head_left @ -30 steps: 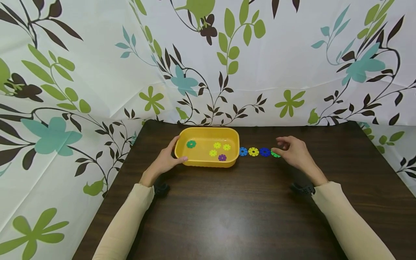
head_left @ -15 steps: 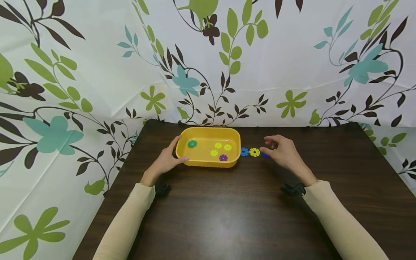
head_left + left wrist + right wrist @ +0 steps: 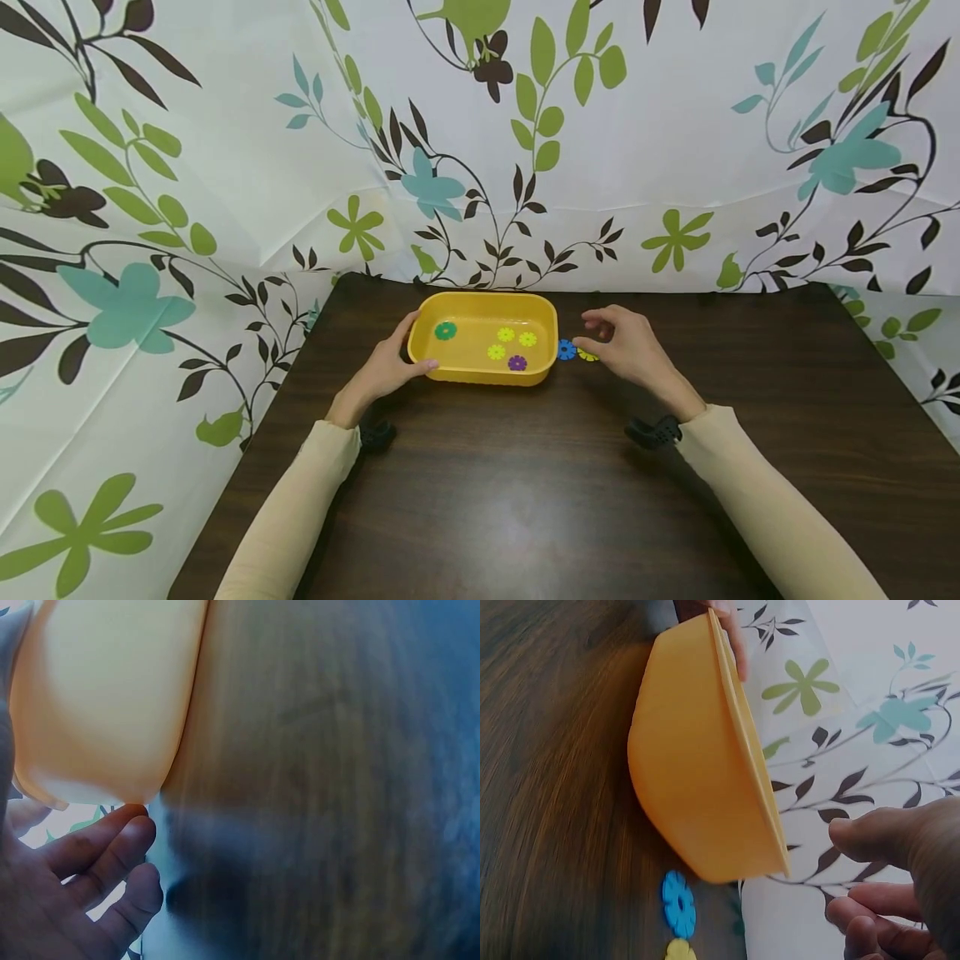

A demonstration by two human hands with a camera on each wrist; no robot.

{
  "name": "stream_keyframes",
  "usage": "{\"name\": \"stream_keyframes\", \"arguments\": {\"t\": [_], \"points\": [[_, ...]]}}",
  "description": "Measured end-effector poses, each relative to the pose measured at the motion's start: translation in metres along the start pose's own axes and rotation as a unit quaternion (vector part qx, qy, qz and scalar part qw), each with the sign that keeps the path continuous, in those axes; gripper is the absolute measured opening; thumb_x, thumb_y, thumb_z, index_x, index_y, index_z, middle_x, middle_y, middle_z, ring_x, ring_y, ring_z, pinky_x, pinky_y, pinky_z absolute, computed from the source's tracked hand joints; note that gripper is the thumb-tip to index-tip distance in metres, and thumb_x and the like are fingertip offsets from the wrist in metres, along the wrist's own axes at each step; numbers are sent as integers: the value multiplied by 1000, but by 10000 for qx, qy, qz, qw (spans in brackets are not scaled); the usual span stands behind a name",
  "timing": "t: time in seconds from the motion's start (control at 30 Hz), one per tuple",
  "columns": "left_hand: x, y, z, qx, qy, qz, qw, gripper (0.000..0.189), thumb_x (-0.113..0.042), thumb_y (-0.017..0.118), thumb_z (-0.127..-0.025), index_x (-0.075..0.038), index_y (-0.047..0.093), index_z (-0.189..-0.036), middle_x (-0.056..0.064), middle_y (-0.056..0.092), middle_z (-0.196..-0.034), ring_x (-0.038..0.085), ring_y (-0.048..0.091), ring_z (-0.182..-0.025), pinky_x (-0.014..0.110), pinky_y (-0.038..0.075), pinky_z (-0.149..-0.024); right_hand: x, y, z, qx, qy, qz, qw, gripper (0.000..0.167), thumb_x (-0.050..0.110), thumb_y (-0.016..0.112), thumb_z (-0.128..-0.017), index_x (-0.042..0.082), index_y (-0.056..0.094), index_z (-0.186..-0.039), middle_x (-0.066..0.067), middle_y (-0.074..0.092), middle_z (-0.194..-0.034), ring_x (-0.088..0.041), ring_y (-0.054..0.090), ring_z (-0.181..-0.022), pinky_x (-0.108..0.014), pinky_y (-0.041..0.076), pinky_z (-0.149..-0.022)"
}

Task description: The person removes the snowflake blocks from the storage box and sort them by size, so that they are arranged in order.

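Note:
My left hand (image 3: 382, 367) grips the left end of a yellow plastic tub (image 3: 487, 377), thumb over the front corner of its rim and fingers behind. Inside lie a green notched disc (image 3: 446, 331), a purple disc (image 3: 517, 363) and three yellow discs (image 3: 497, 352). My right hand (image 3: 633, 343) hovers just right of the tub, thumb and fingers apart with nothing between them. Below it a blue flower-shaped disc (image 3: 679, 905) lies beside the tub, followed by a yellow disc (image 3: 680, 950). The dark blue and green discs further right are hidden by the hand.
A dark wood-grain table (image 3: 495, 483) runs under everything. Behind it hangs a white curtain (image 3: 480, 233) with printed leaves and flowers, close to the tub's far side. Each wrist wears a black strap device (image 3: 652, 432).
My right hand has moved left from the green disc at the row's end, passing over the discs toward the tub. The left hand keeps its grip; the view shifts slightly.

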State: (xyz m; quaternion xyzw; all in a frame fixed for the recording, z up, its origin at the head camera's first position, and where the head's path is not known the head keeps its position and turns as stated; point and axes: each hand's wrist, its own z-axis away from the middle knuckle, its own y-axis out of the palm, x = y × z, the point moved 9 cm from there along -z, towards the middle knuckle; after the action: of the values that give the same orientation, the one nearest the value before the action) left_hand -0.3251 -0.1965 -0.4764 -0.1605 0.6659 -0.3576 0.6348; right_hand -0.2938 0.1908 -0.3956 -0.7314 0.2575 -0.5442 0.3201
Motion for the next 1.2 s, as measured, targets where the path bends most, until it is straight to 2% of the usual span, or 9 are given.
{"name": "stream_keyframes", "arguments": {"t": [0.23, 0.4, 0.7, 1.0, 1.2], "points": [[-2, -2, 1, -28, 17, 25, 10000, 110, -51, 84, -94, -28, 15, -176, 18, 33, -179, 46, 41, -159, 74, 31, -129, 20, 14, -10, 93, -242, -66, 9996, 44, 19, 85, -96, -4, 74, -131, -21, 76, -116, -30, 64, -95, -33, 51, -80], [-2, -1, 0, -9, 52, 11, 10000, 110, -52, 83, -94, -28, 14, -176, 18, 32, -179, 45, 42, -158, 74, 32, -129, 33, 25, -17, 257, -339, -94, 9991, 45, 21, 84, -97, -5, 74, -132, -20, 75, -116, -28, 63, -93, -32, 50, -78], [-2, -1, 1, -17, 58, 64, 10000, 109, -51, 83, -94, -28, 15, -176, 19, 33, -179, 44, 42, -159, 73, 31, -130, 47, 49, -33, 573, -505, -160, 9970, 46, 22, 83, -98, -6, 73, -133, -20, 76, -116, -25, 59, -87, -31, 46, -73], [-1, -1, -2, -37, 101, 30, 9999, 109, -50, 84, -94, -27, 16, -176, 18, 33, -179, 44, 40, -160, 71, 32, -131, 64, 72, -46, 752, -550, -203, 9954, 49, 24, 83, -97, -6, 72, -135, -21, 77, -122, -29, 63, -95, -32, 49, -77], [-1, -2, -1, -73, 105, 85, 9999, 108, -46, 85, -94, -27, 17, -176, 17, 36, -177, 42, 46, -155, 70, 35, -129, 79, 93, -57, 998, -663, -91, 9927, 51, 26, 81, -98, -5, 72, -137, -21, 78, -126, -31, 67, -99, -42, 57, -86]]}}
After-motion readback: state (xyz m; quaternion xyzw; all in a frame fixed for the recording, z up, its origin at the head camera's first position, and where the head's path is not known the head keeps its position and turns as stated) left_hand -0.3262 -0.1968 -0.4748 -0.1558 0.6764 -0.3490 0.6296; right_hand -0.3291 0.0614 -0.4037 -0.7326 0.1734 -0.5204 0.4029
